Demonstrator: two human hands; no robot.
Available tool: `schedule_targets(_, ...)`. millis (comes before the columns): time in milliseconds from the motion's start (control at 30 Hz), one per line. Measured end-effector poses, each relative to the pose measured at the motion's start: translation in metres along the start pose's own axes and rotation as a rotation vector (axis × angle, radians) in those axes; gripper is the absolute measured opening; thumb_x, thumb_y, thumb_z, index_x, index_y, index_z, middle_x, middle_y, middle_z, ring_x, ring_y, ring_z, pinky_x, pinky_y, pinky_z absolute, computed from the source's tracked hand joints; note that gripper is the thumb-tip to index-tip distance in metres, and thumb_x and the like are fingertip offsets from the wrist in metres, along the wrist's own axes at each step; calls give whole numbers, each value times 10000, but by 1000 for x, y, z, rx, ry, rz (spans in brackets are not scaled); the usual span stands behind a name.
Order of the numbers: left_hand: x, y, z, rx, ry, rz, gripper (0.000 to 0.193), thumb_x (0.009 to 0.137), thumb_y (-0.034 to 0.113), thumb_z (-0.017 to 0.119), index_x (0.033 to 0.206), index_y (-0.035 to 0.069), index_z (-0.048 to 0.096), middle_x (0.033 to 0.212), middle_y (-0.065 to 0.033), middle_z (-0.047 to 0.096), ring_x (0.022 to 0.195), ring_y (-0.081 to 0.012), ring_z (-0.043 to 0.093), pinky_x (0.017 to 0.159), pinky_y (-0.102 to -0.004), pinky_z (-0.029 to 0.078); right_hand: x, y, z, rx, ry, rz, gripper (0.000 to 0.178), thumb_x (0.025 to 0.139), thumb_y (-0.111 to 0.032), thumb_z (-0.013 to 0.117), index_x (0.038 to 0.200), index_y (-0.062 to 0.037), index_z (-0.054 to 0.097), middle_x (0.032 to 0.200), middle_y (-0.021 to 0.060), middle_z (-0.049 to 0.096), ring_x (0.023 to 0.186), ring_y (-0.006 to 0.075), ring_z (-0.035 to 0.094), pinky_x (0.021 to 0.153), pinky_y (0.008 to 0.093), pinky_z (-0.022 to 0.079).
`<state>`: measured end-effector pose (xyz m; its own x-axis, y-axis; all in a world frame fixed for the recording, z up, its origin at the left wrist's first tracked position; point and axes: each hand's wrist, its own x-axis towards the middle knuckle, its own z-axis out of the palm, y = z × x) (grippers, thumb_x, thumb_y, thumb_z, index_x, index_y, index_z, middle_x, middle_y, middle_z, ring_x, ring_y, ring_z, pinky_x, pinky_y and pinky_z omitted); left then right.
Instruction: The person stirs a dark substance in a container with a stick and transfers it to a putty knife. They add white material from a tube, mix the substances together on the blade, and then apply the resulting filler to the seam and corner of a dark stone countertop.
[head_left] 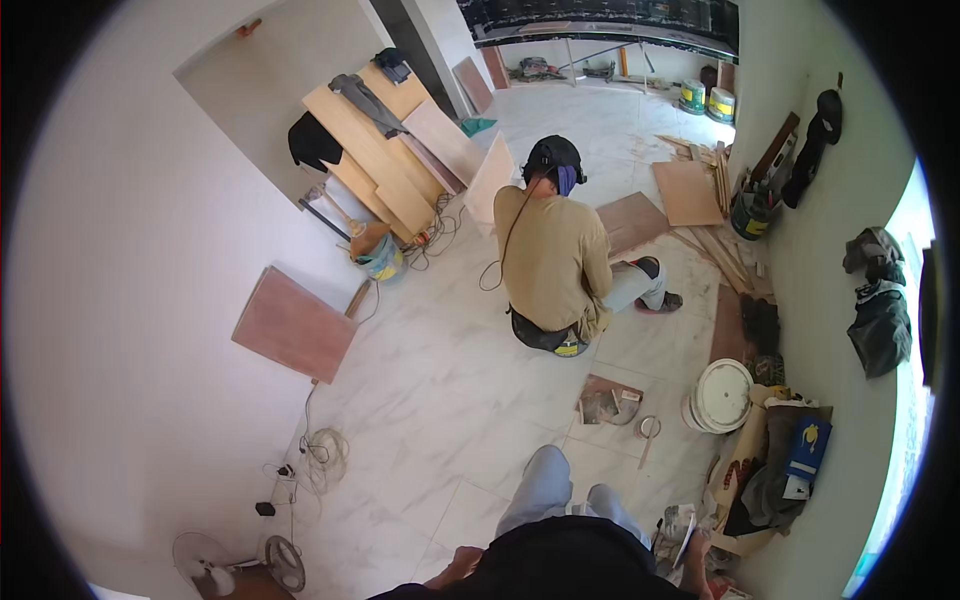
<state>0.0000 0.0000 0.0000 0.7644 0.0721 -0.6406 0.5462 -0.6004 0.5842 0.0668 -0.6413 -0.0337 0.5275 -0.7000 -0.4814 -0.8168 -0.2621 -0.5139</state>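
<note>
Gripping one thin, pale flat object [685,547], the right hand [697,562] is nearside of one round white lidded bucket [722,396], two green-and-yellow buckets [692,97] beyond it; the left hand [459,566], leftward, has an unclear state.

Landmark on my feed: white lidded bucket [722,397]. Well left of it, I see coiled pale cable [327,457]; farther up-left, reddish board [296,325]. Beyond bucket: co-worker [550,255] in tan top, seated low; well past co-worker, green-and-yellow tubs [721,105]. Up-right from bucket: dark cap [829,113], hanging.
</note>
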Motion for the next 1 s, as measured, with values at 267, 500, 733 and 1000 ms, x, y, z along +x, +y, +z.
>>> schedule_targets(267, 227, 127, -174, -278, -123, -296, 272, 894, 286, 715, 888, 15, 702, 808, -49, 710, 670, -141, 666, 584, -288, 530, -121, -65, 31, 481, 142, 198, 451, 1003, -379, 554, 859, 28, 685, 643, 37, 570, 606, 127, 489, 595, 348, 424)
schedule_targets(500, 376, 268, -246, -221, -198, -72, 317, 958, 339, 666, 906, 27, 673, 871, -55, 706, 775, -108, 648, 703, -261, 510, -237, -142, 56, 370, 422, 342, 459, 991, -401, 603, 909, 38, 709, 741, 8, 611, 690, 99, 511, 628, 296, 426)
schedule_targets(733, 376, 247, -204, 87, -467, -194, 273, 972, 269, 637, 990, -2, 666, 892, -65, 702, 734, -115, 649, 596, -222, 501, -387, -83, 115, 515, 506, 629, 432, 995, -383, 601, 760, -25, 659, 582, -47, 473, 506, 74, 425, 477, 279, 337)
schedule_targets(1000, 323, 280, -112, 375, -660, -66, 253, 952, 252, 638, 1049, 22, 679, 933, -66, 712, 787, -124, 671, 654, -256, 531, -475, -35, 166, 745, 606, 999, 419, 982, -397, 611, 794, -26, 658, 564, -5, 485, 451, 120, 459, 429, 308, 370)
